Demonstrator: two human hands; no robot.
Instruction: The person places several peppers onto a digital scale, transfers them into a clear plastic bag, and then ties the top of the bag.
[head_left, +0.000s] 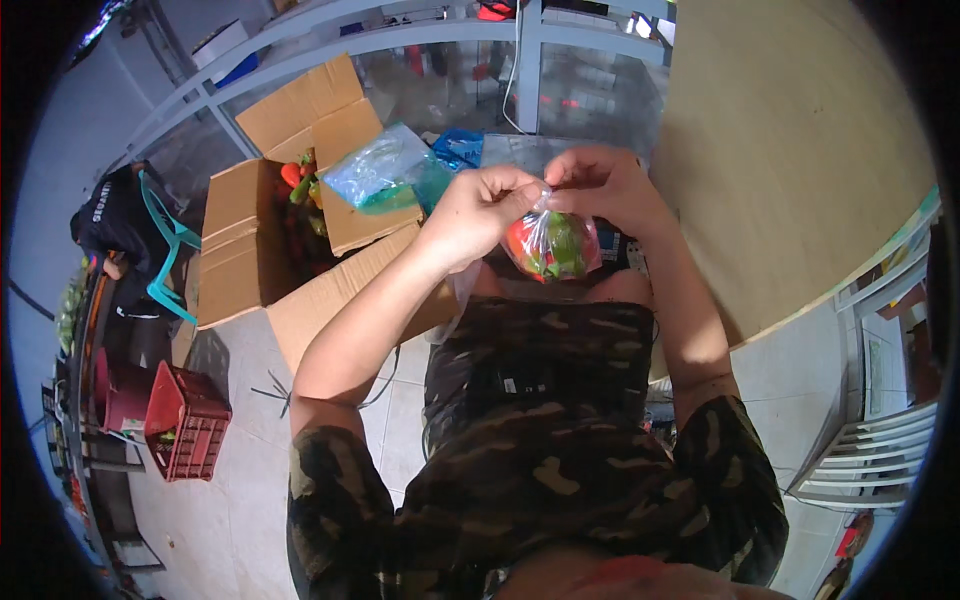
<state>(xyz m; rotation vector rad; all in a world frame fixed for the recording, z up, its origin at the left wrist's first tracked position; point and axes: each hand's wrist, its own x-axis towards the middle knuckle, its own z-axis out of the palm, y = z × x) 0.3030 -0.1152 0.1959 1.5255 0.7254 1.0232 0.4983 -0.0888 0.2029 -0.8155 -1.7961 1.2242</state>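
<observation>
A clear plastic bag full of red and green peppers hangs between my hands, above my lap. My left hand pinches the bag's gathered neck from the left. From the right, my right hand grips the same twisted neck, its thumb and forefinger close to the left fingertips. To the left, an open cardboard box holds loose red, green and yellow peppers. On its flap lies a bundle of clear and green plastic bags.
At far left are a red crate, a pink bucket, a turquoise chair and a person in dark clothes. A large wooden board rises at right, above a white slatted rack. A grey metal rail crosses behind.
</observation>
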